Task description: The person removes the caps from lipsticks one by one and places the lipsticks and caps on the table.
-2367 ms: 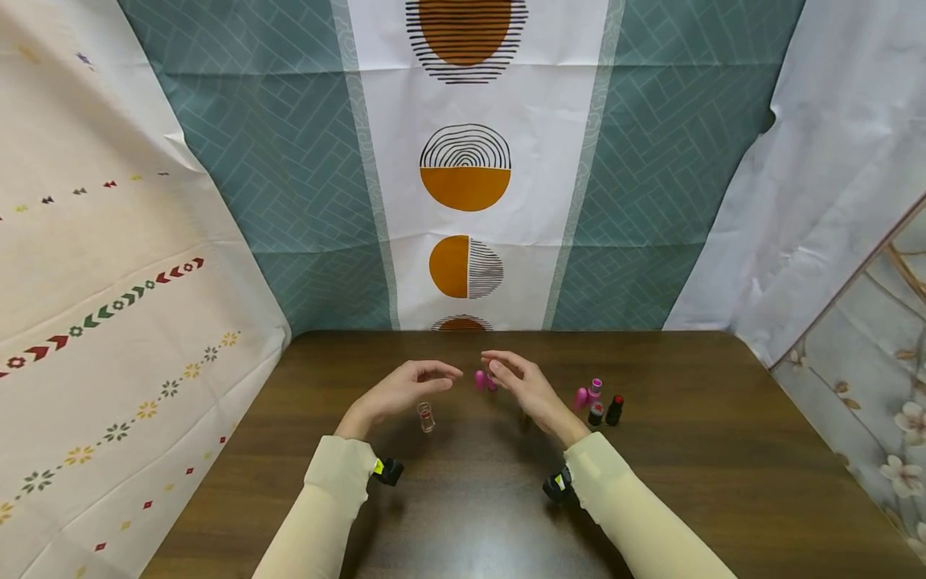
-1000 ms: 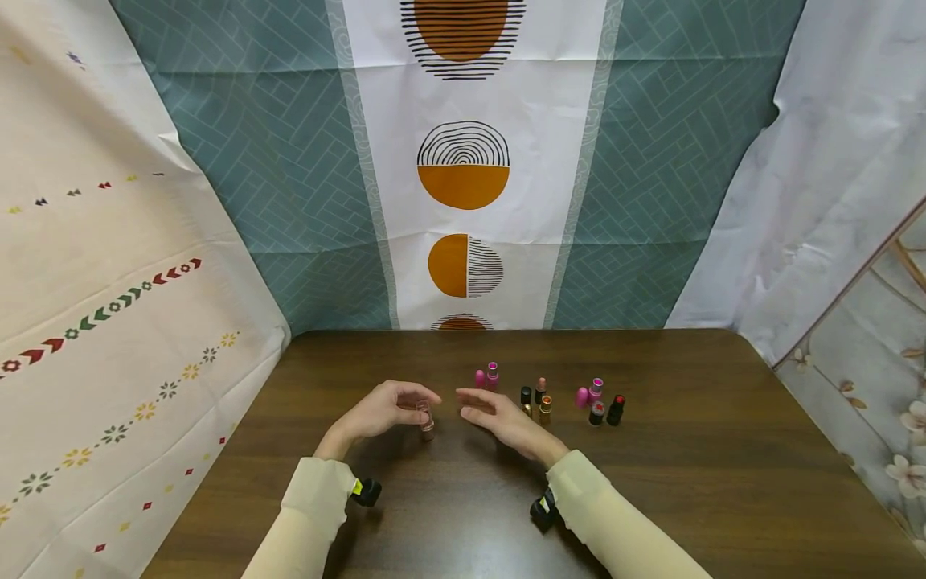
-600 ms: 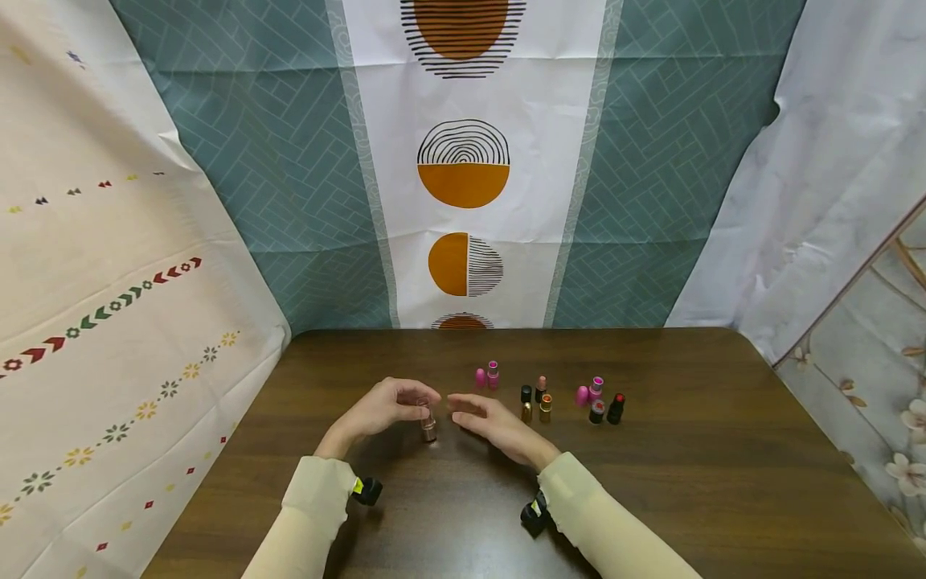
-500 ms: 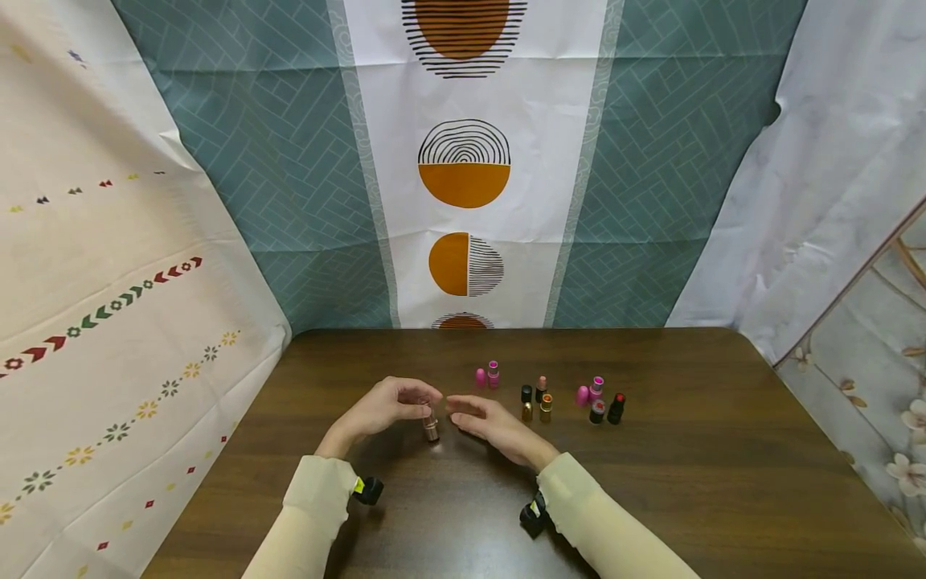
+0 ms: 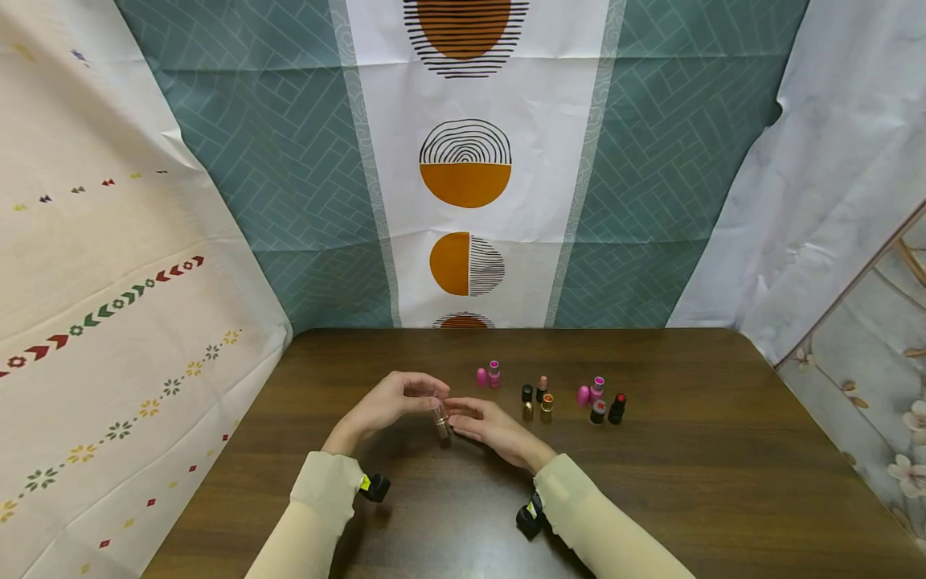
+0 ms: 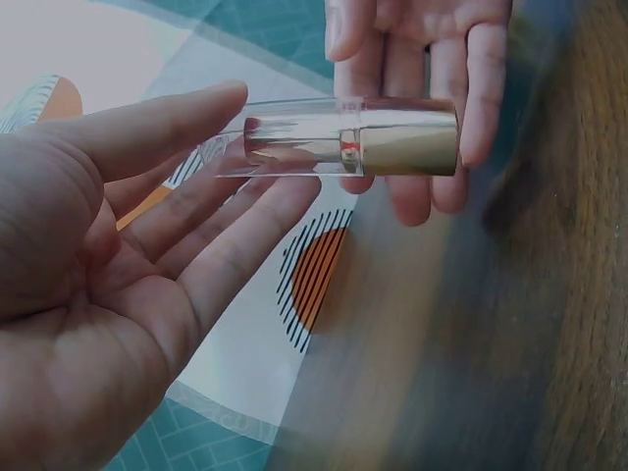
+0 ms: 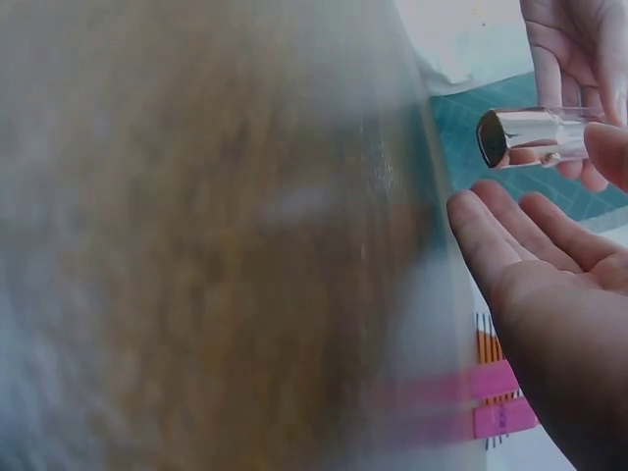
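Note:
A lipstick (image 5: 442,423) with a clear cap and a shiny gold base is off the table between my hands. My left hand (image 5: 391,400) pinches it by the cap, thumb on one side and fingers on the other. The left wrist view has the lipstick (image 6: 407,147) lying across, base pointing away from the left palm. My right hand (image 5: 497,433) is close beside the base, palm turned toward it, fingers extended and loose. From the right wrist, the lipstick (image 7: 530,137) appears above the right fingertips with a gap; the right thumb overlaps the cap end.
Beyond my right hand on the brown table (image 5: 694,482) stand a pink lipstick (image 5: 494,376), a nude lipstick (image 5: 542,388), a gold tube (image 5: 546,408), another pink lipstick (image 5: 597,389) and a red lipstick (image 5: 616,408). Patterned cloths (image 5: 311,161) hang behind and at both sides.
My left hand has come down to the standing lipstick, grasped its cap, lifted it and tilted it rightward. My right hand has moved left and nearer, uncovering the lipsticks in the middle.

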`<state>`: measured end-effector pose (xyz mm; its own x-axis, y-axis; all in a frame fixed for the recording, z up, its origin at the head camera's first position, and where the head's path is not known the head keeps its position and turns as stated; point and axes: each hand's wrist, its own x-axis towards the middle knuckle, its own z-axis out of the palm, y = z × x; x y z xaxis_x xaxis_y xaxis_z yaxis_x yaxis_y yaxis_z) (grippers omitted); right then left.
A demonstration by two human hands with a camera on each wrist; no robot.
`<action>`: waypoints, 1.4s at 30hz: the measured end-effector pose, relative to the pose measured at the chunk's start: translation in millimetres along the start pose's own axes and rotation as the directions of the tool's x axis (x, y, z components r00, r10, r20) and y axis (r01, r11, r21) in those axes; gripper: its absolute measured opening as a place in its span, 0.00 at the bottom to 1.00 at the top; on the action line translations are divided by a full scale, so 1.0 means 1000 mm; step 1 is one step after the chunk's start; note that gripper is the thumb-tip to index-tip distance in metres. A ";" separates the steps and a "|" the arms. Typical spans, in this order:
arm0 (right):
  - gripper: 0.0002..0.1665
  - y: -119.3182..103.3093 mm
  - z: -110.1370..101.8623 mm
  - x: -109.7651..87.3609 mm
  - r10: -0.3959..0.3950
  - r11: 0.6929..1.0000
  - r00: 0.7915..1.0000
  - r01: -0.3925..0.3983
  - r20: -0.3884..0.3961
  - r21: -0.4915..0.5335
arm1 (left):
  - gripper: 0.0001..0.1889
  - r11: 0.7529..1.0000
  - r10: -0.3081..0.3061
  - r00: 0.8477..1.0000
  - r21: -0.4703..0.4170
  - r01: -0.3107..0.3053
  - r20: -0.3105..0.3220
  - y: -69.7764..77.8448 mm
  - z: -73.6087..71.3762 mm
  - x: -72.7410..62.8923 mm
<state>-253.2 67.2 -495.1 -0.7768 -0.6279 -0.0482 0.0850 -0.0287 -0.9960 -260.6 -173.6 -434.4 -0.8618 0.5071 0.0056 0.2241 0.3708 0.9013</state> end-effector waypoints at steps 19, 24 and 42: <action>0.23 0.001 -0.001 -0.001 -0.070 0.997 0.996 0.072 -0.054 0.029 | 0.18 0.983 -0.003 0.995 -0.184 -0.016 -0.103 -0.002 0.025 0.018; 0.22 -0.003 -0.001 -0.002 -0.104 0.992 0.985 0.113 -0.138 0.056 | 0.20 0.973 0.002 0.988 -0.229 -0.037 -0.153 0.002 0.035 0.026; 0.20 -0.023 -0.007 -0.011 -0.142 0.989 0.969 0.145 -0.201 0.001 | 0.18 0.943 0.015 0.962 -0.317 -0.104 -0.272 0.018 0.042 0.039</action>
<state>-251.1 79.6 -472.0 -0.8902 -0.4486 0.0792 -0.0277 -0.1203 -0.9923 -271.4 -114.8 -436.2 -0.9495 0.2823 0.1366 0.1566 0.0496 0.9864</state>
